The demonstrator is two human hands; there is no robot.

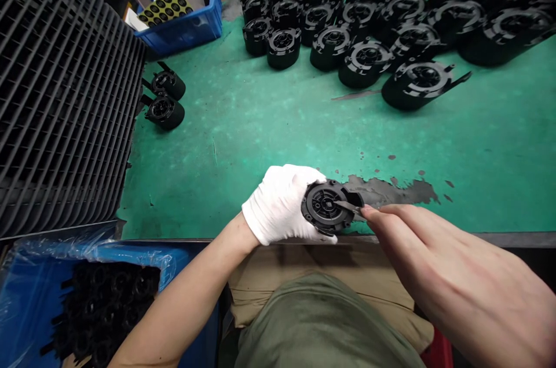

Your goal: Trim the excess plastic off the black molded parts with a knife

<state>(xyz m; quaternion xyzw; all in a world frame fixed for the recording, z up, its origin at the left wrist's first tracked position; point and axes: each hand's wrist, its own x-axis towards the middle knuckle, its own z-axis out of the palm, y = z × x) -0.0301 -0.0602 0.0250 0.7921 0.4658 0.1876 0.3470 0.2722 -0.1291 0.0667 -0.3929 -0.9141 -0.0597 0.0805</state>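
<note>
In a white glove, my left hand (284,203) grips a black round plastic housing (321,217) by its left side, near the front edge of the table. The housing's ribbed round face is turned up toward me. My bare right hand (438,252) pinches a small pointed metal blade (351,207), whose tip reaches the middle of that face. Whether the blade is a knife or tweezers I cannot tell, since my fingers hide its rear part.
Rows of similar black housings (283,46) stand across the back of the green table (243,130). Two more housings (165,110) sit at left beside a dark grille (65,95). A blue bin (186,35) holds round stickers; another blue bin (30,298) at lower left holds black parts.
</note>
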